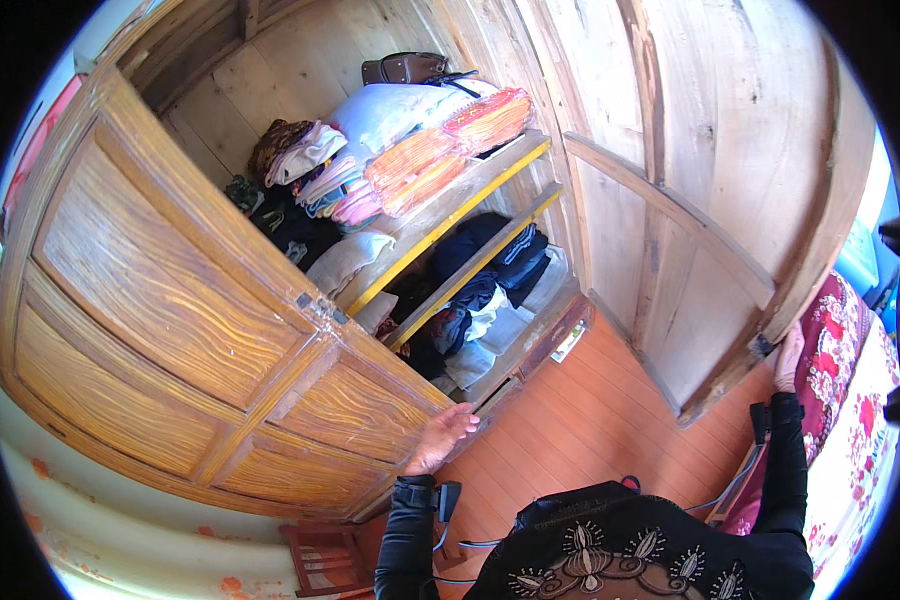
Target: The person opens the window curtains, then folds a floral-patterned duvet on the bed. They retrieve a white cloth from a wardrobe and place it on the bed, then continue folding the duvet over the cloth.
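Observation:
A wooden wardrobe stands before me with both doors swung apart. My left hand [442,436] is at the free edge of the grained left door [172,247], fingers spread and no object in the palm. Whether it touches the door is hard to tell. On the far right, my right hand [789,361] holds the edge of the right door [690,225], near its metal catch [760,345]; some fingers are hidden. Inside, the upper shelf [450,225] bears folded clothes [334,184], orange textiles in clear plastic [420,165], a white bundle [390,112] and a brown bag [401,69].
Dark folded garments [495,255] fill the lower compartment, behind a yellow-edged rail [480,266]. Reddish floorboards [607,390] lie between the doors. A bed with a floral cover [832,360] borders the right door. A small wooden stool [326,559] stands at lower left, and cables [487,542] hang near me.

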Tool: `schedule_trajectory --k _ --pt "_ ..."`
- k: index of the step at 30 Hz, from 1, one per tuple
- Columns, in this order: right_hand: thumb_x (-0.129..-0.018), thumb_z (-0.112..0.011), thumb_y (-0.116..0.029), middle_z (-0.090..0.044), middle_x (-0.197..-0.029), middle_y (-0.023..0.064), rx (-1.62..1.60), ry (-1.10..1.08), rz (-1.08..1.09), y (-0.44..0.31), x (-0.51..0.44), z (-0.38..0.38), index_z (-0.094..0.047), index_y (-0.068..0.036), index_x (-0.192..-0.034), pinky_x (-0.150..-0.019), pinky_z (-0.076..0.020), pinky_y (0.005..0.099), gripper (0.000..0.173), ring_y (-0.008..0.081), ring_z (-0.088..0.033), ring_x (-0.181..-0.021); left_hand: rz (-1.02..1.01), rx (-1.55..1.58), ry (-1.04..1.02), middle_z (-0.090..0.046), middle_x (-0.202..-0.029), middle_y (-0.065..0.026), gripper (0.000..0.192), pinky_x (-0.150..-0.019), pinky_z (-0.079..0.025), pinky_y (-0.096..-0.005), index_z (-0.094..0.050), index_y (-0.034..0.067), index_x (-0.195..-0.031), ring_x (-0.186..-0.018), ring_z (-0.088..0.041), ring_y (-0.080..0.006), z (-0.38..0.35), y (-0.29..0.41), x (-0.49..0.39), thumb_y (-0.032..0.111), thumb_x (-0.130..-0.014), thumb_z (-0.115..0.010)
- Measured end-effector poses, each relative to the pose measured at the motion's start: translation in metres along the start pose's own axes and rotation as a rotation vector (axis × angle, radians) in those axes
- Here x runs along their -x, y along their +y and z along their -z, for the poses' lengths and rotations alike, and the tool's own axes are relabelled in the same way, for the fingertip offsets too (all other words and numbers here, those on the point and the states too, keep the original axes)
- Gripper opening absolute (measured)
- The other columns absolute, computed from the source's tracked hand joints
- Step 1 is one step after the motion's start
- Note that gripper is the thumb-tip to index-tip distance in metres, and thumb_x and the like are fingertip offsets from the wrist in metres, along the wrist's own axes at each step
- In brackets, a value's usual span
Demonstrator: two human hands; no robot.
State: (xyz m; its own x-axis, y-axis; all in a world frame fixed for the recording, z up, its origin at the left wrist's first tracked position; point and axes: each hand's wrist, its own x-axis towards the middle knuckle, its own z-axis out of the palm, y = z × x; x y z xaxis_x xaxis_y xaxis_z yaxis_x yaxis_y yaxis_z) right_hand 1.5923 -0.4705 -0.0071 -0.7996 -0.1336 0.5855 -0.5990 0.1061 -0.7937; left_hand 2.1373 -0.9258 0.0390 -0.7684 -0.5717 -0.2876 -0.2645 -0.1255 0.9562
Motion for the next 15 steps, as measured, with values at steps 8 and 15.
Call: schedule_trajectory --k 8,15 --pt "-0.097 -0.038 -0.037 -0.060 -0.111 0.0043 -0.378 0.137 -0.341 0.168 -0.110 0.046 -0.053 -0.002 -0.125 -0.089 -0.0434 0.0297 0.047 0.0161 -0.056 -0.100 -0.016 -0.132 0.173 -0.063 -0.102 -0.0054 0.033 -0.083 -0.047 -0.0246 -0.052 0.000 -0.122 -0.093 -0.058 -0.0115 -0.012 0.009 -0.034 0.016 -0.092 -0.054" --pt "-0.097 -0.036 -0.039 -0.059 -0.110 0.0073 -0.086 0.416 -0.420 0.282 -0.193 0.069 -0.050 -0.002 -0.126 -0.086 -0.0457 0.0303 0.049 0.0186 -0.056 -0.097 -0.050 -0.471 0.311 -0.062 -0.108 -0.0099 0.043 -0.087 -0.046 -0.0282 -0.049 -0.002 -0.125 -0.099 -0.058 -0.0174 -0.010 0.018 -0.055 0.020 -0.089 -0.056"
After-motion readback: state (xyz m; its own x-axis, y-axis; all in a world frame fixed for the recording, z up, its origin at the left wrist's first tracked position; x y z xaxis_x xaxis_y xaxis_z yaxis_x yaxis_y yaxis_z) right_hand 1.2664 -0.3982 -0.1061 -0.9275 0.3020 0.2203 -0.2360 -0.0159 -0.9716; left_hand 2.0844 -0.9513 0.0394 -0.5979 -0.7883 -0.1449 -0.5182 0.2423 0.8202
